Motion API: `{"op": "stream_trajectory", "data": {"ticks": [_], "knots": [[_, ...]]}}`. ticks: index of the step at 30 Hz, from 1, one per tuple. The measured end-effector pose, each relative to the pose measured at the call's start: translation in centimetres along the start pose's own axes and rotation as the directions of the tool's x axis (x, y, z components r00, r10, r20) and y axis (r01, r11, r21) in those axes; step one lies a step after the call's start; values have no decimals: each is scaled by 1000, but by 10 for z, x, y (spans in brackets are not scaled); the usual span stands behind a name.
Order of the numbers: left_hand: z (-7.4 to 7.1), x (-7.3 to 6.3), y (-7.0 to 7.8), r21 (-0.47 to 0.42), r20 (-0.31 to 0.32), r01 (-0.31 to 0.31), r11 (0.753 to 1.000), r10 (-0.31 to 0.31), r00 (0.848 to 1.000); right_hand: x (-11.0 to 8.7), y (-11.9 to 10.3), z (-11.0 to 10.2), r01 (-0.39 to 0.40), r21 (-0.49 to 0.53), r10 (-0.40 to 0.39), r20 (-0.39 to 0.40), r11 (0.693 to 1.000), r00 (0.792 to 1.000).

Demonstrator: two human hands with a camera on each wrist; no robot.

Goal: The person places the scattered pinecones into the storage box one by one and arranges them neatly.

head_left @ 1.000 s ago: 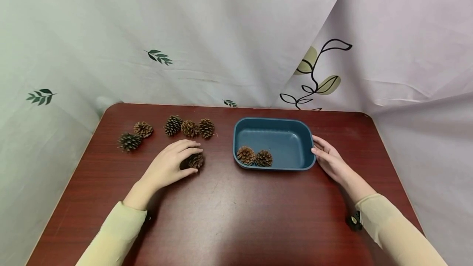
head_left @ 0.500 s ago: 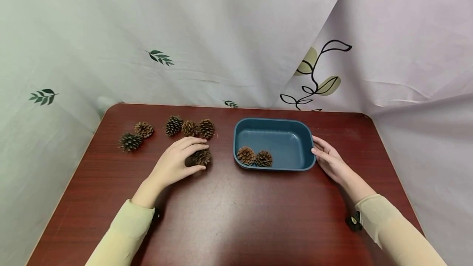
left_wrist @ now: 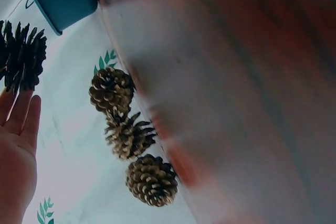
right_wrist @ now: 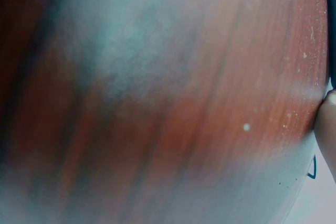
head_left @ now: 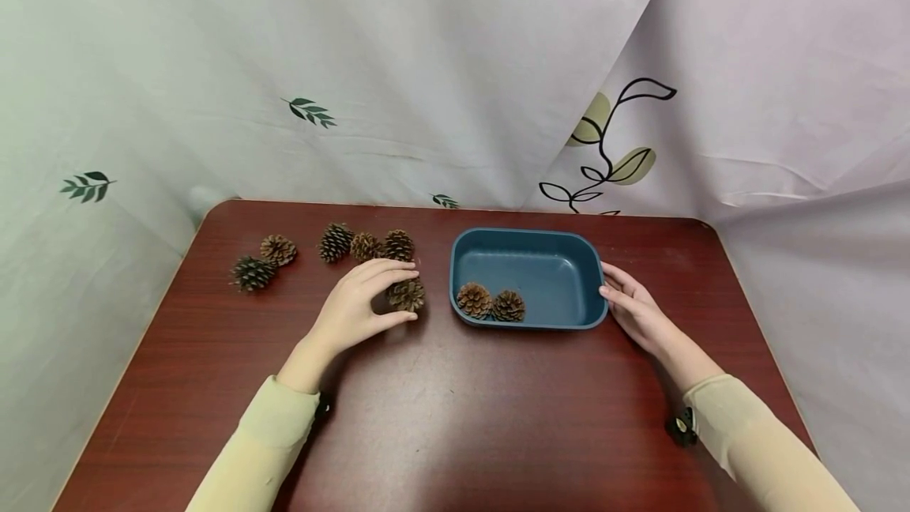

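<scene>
My left hand [head_left: 361, 305] pinches a brown pine cone [head_left: 407, 295] between thumb and fingers, left of a blue plastic container [head_left: 527, 325]. In the left wrist view that pine cone [left_wrist: 23, 56] shows dark at the fingertips of the left hand [left_wrist: 18, 145]. Two other pine cones, a rounder one [head_left: 474, 301] and its neighbour [head_left: 509, 306], lie in the container's near left corner. With its thumb at the rim and its fingers along the outer wall, my right hand [head_left: 635, 308] holds the container's right end. Only a fingertip [right_wrist: 328, 121] of it appears in the right wrist view.
Behind the left hand, three pine cones [head_left: 366, 246] sit in a row on the dark red table [head_left: 483, 417]. Farther left are a greenish pine cone [head_left: 253, 273] and a brown one [head_left: 278, 250], side by side. A pale patterned curtain [head_left: 426, 85] hangs behind the table.
My left hand has moved right, carrying the pine cone closer to the container. The right hand and the container have stayed in place.
</scene>
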State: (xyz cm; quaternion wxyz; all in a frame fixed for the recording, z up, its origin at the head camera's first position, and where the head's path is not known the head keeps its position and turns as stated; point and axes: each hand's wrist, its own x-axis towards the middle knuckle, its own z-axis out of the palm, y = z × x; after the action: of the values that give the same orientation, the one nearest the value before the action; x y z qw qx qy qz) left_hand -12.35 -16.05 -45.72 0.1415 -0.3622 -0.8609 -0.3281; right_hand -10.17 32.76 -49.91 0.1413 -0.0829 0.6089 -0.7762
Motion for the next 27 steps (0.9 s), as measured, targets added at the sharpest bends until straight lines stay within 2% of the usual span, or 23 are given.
{"op": "stream_trajectory", "data": {"ticks": [8, 27], "knots": [[10, 13, 5, -65, -51, -28, 998, 24, 998, 0, 1, 0, 6, 20, -6, 1, 1000, 1000], [27, 48, 23, -129, -66, -87, 988, 79, 995, 0, -1, 3, 15, 26, -15, 1, 1000, 1000]]}}
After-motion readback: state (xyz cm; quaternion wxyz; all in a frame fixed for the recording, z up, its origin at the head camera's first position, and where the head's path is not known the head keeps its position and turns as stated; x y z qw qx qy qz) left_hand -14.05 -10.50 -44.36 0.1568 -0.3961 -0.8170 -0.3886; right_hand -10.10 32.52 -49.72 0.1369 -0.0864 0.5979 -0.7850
